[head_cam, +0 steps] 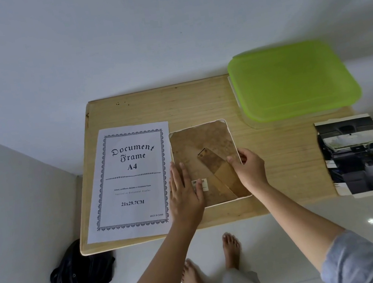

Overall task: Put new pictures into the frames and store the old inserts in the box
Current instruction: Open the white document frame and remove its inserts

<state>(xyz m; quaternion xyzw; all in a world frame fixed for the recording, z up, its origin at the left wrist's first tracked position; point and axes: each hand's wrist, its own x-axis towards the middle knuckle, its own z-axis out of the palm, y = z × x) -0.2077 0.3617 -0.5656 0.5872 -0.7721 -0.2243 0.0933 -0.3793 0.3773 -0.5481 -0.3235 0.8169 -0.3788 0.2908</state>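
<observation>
A small white picture frame [204, 138] lies face down on the wooden table [280, 163], its brown backing board and stand leg facing up. My left hand [185, 195] lies flat on the frame's lower left part, fingers straight. My right hand [248, 168] pinches the frame's right edge near the stand. A white "Document Frame A4" insert sheet [129, 181] lies to the left of the frame. A printed photo of a car interior [361, 154] rests at the table's right end. The box with a green lid [292, 79] sits shut at the back right.
The table stands against a white wall, with another wall close on the left. A black bag [79, 276] lies on the tiled floor under the table's left corner. My bare feet [231, 251] are on the floor in front of the table.
</observation>
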